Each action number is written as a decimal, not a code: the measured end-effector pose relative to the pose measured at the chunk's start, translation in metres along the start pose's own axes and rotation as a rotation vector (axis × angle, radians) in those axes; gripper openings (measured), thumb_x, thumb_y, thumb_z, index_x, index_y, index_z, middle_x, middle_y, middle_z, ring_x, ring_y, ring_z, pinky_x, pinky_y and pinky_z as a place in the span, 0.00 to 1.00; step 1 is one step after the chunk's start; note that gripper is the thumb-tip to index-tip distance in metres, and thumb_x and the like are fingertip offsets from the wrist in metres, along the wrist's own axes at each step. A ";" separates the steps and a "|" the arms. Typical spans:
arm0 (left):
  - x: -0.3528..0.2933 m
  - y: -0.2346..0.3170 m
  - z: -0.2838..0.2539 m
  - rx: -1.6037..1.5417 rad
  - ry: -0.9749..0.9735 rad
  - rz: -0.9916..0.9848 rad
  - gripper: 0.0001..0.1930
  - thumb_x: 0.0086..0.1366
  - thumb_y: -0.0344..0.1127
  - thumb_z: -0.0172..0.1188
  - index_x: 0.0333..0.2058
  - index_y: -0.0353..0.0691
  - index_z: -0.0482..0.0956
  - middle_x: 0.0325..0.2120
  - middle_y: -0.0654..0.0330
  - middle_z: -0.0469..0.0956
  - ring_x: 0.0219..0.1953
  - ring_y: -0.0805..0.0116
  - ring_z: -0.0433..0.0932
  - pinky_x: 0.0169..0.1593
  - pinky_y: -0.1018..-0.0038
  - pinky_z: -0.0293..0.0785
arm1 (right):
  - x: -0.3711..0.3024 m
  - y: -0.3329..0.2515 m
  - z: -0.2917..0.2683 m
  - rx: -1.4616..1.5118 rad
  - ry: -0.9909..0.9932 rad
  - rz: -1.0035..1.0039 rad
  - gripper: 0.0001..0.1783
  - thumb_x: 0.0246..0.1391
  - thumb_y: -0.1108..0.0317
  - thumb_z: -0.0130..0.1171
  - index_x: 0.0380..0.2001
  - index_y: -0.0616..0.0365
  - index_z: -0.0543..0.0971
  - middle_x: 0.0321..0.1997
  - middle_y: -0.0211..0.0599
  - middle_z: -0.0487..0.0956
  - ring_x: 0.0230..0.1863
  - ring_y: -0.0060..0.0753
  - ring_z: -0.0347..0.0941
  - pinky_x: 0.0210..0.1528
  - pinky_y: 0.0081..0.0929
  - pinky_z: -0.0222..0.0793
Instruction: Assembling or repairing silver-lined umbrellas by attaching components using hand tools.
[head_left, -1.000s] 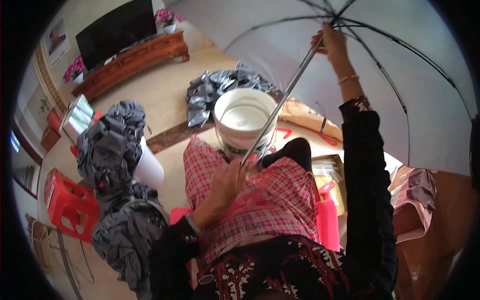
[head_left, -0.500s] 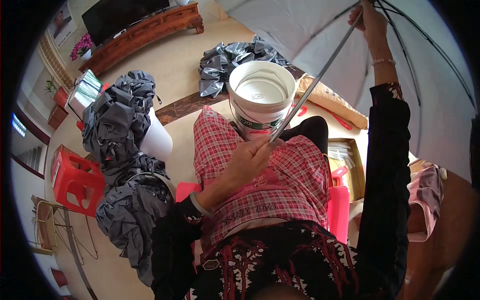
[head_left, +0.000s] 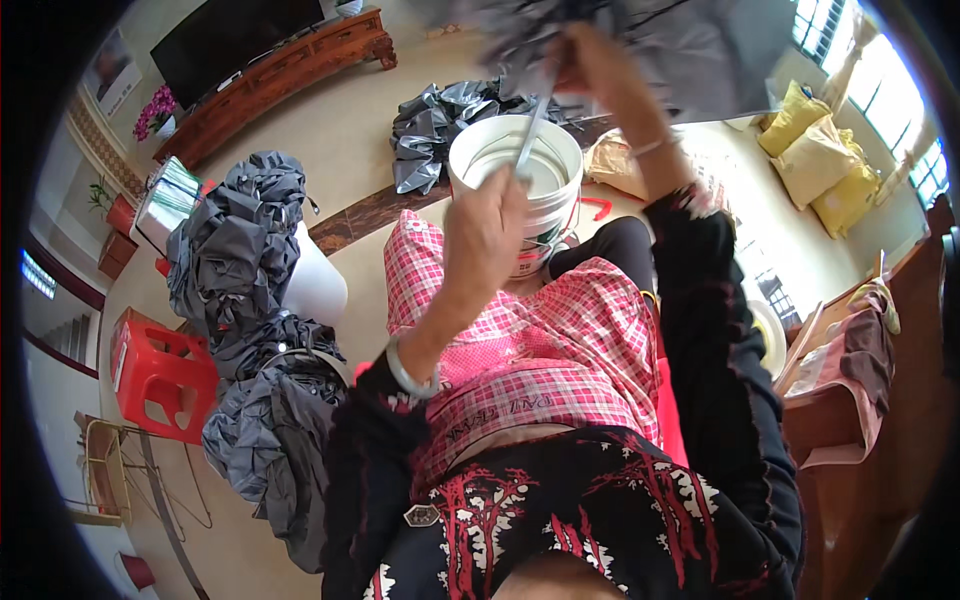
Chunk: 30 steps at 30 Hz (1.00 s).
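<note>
A grey umbrella (head_left: 536,128) is held up in front of me, its metal shaft slanting over the white bucket (head_left: 553,213). My left hand (head_left: 484,232) is closed around the shaft's lower end. Farther up, my right hand (head_left: 603,75) is wrapped around the shaft close under the canopy (head_left: 715,58); its fingers are slightly blurred. The canopy hangs at the top edge, partly cut off and smeared by motion. Between my knees stands the bucket, below the shaft. A red checked apron (head_left: 520,350) covers my lap.
Crumpled grey fabric (head_left: 240,235) is heaped over white containers on my left, beside a red stool (head_left: 165,375). More silvery-grey fabric (head_left: 420,140) lies behind the bucket. Yellow cushions (head_left: 820,165) are at the far right. A wooden TV cabinet (head_left: 280,80) stands at the far left.
The canopy has gone from spread out at the right to gathered and swung up toward the top. My right hand has moved left; my left hand has risen, still holding the shaft.
</note>
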<state>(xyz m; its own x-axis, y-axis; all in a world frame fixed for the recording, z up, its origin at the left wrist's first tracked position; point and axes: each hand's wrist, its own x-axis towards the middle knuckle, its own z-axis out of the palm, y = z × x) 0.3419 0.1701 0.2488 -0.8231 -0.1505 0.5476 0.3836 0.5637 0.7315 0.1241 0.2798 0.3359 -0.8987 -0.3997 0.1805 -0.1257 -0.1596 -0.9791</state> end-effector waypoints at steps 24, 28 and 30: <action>0.013 -0.158 -0.047 0.571 0.225 0.632 0.25 0.58 0.41 0.50 0.52 0.35 0.61 0.49 0.53 0.64 0.51 0.62 0.64 0.54 0.69 0.60 | -0.171 0.131 0.094 0.135 -0.478 0.352 0.16 0.55 0.61 0.37 0.25 0.64 0.66 0.08 0.30 0.60 0.05 0.20 0.51 0.07 0.20 0.48; 0.010 -0.151 -0.013 0.066 -0.028 0.261 0.21 0.59 0.36 0.48 0.50 0.36 0.63 0.49 0.52 0.65 0.51 0.62 0.64 0.53 0.71 0.61 | -0.175 0.139 0.079 -0.091 -0.424 0.234 0.16 0.56 0.62 0.38 0.24 0.64 0.66 0.10 0.32 0.63 0.06 0.24 0.59 0.08 0.23 0.54; 0.011 -0.145 0.003 -0.302 -0.082 0.001 0.19 0.57 0.33 0.48 0.48 0.35 0.65 0.48 0.49 0.66 0.50 0.59 0.65 0.51 0.71 0.62 | -0.178 0.132 0.071 -0.142 -0.469 0.208 0.15 0.55 0.63 0.40 0.23 0.64 0.66 0.11 0.35 0.66 0.09 0.27 0.63 0.10 0.26 0.58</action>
<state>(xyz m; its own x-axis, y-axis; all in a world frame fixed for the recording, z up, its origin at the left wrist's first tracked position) 0.2758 0.0892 0.1479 -0.8490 -0.0778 0.5226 0.4810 0.2956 0.8254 0.2971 0.2651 0.1808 -0.6299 -0.7761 -0.0282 -0.0496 0.0764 -0.9958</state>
